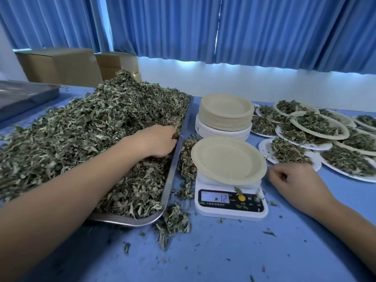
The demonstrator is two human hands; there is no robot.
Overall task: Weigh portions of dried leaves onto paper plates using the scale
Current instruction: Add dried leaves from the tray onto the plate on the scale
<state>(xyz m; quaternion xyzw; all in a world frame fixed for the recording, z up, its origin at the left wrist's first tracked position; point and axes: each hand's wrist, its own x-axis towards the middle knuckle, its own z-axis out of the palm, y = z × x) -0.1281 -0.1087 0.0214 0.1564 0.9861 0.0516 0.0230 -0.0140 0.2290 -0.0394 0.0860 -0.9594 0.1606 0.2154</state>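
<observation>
A big heap of dried leaves [85,127] fills a metal tray [173,176] on the left. My left hand [156,142] is dug into the heap near the tray's right rim, fingers curled on a clump of leaves. An empty beige paper plate [227,160] rests on the white digital scale [231,202], whose display reads 12. My right hand [293,179] lies on the blue table just right of the scale, fingers loosely curled, holding nothing. A stack of empty paper plates [224,115] stands behind the scale.
Several plates filled with leaves [317,127] overlap at the right. Spilled leaves [183,171] lie between tray and scale and along the tray's front corner. Cardboard boxes [59,66] and a grey tray [24,96] sit at the back left, under blue curtains.
</observation>
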